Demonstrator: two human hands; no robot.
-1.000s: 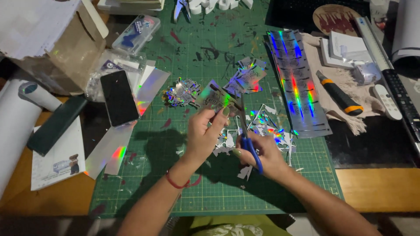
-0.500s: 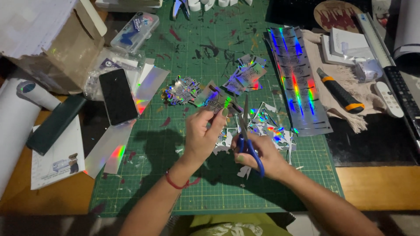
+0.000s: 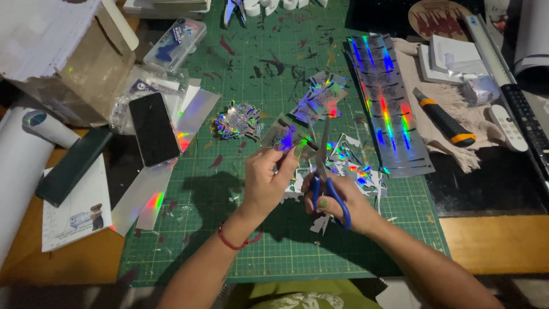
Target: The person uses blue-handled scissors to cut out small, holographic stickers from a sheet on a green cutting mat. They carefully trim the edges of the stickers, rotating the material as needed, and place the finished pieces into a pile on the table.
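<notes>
**Two hands, one pair of scissors, one holographic piece over the green mat**

I am counting two hands at work. My left hand [image 3: 266,180] is pinching one small holographic sticker piece [image 3: 286,136] between thumb and fingers, holding it up just above the green cutting mat [image 3: 240,240], near its middle. My right hand [image 3: 337,200] is gripping one pair of blue-handled scissors [image 3: 325,171], fingers through the loops; the blades are pointing up and away from me and are standing slightly parted, right beside the piece's right edge. I cannot tell whether the blades are touching it.

The piece is looking silvery with dark printed outlines, and it is flashing blue and violet where the light catches it. Its edge is irregular.

Around the hands I am counting one long holographic sheet [image 3: 389,109] lying at the right of the mat, streaked red, yellow and blue, and two small heaps of cut stickers, one [image 3: 235,120] left of the held piece and one [image 3: 320,97] beyond it. White and shiny offcuts [image 3: 354,166] are lying scattered just past the right hand. One black phone [image 3: 153,129] is lying face up to the left, and one orange-and-black utility knife [image 3: 445,119] is resting on a beige cloth [image 3: 457,154] to the right.
</notes>
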